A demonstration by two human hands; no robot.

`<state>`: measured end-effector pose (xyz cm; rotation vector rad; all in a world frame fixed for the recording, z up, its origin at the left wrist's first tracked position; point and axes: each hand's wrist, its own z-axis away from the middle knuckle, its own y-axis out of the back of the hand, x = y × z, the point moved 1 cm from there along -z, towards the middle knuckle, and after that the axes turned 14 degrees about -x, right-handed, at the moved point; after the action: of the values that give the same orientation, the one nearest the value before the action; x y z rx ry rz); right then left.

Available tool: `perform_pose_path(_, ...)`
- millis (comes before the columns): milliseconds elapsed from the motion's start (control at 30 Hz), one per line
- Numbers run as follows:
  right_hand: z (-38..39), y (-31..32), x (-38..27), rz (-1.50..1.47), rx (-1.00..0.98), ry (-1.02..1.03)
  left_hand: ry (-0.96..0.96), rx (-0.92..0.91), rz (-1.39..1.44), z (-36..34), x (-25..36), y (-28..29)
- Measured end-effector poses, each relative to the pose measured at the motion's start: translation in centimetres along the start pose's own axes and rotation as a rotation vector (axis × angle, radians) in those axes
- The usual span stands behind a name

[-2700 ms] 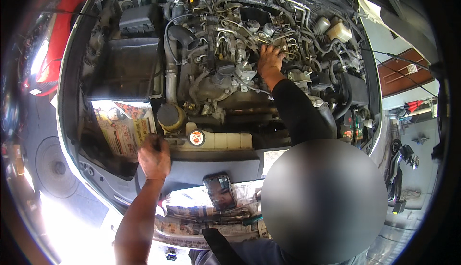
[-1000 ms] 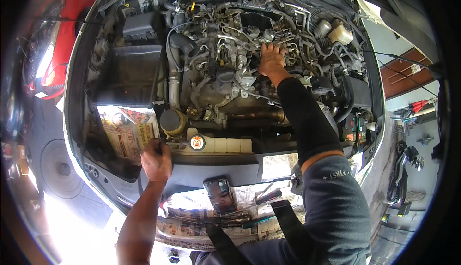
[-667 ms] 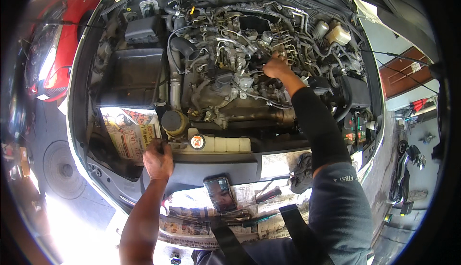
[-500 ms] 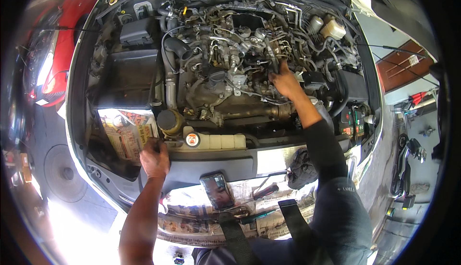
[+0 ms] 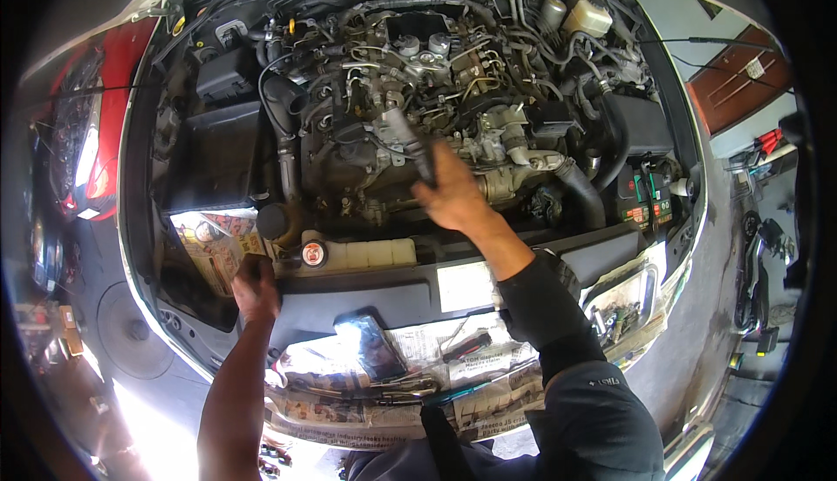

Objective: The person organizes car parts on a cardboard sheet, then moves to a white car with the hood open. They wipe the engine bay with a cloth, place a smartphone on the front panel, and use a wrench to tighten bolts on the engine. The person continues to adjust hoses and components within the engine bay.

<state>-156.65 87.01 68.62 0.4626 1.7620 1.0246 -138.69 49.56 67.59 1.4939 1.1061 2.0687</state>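
My right hand (image 5: 453, 193) is closed round a long dark tool with a paler upper part (image 5: 407, 137), blurred in motion, held above the front middle of the engine (image 5: 414, 71). My left hand (image 5: 255, 289) is curled at the front edge of the engine bay, just left of the coolant reservoir (image 5: 362, 253) with its white-labelled cap; what its fingers grip is hidden. Newspaper (image 5: 207, 241) lies beside it, below an open black plastic box (image 5: 214, 154).
A phone (image 5: 368, 350), tools (image 5: 462, 394) and newspapers (image 5: 418, 342) lie along the front. A tray of small metal parts (image 5: 623, 311) sits at the front right. A red vehicle (image 5: 109, 132) stands at the left. Thin stays (image 5: 697, 41) cross at the right.
My right hand has come out from among the engine parts toward the front and left, carrying the tool. The view has shifted, showing the tray at right. My left hand stays at the front edge.
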Motion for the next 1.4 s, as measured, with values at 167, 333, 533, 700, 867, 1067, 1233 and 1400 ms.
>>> perform_pose_path(167,-1.7,-0.9,-2.8,-0.122,-0.308,0.336,-0.006,0.016,0.035,-0.1,0.0,0.0)
perform_pose_path(333,-1.6,-1.5,-2.8,-0.248,-0.441,0.244,0.013,0.018,0.06,0.1,0.0,0.2)
perform_pose_path(533,-2.2,-2.4,-1.5,-0.293,-0.467,0.182,0.031,0.018,0.028,0.7,0.5,0.4)
perform_pose_path(700,-2.1,-2.5,-1.4,-0.333,-0.497,0.213,0.047,-0.005,0.009,0.5,0.8,0.6)
perform_pose_path(867,-2.0,-2.8,-1.3,-0.346,-0.545,0.168,0.047,0.005,0.021,0.6,0.9,0.6)
perform_pose_path(1067,-1.9,-3.0,-1.1,-0.332,-0.587,0.129,0.038,0.009,-0.019,0.8,1.3,0.8)
perform_pose_path(1233,-1.9,-3.4,-0.9,-0.373,-0.577,0.123,0.05,0.002,-0.003,0.7,1.3,0.7)
perform_pose_path(1400,-2.3,-3.4,-0.6,-0.406,-0.54,0.193,0.038,0.0,-0.028,0.7,1.0,0.7)
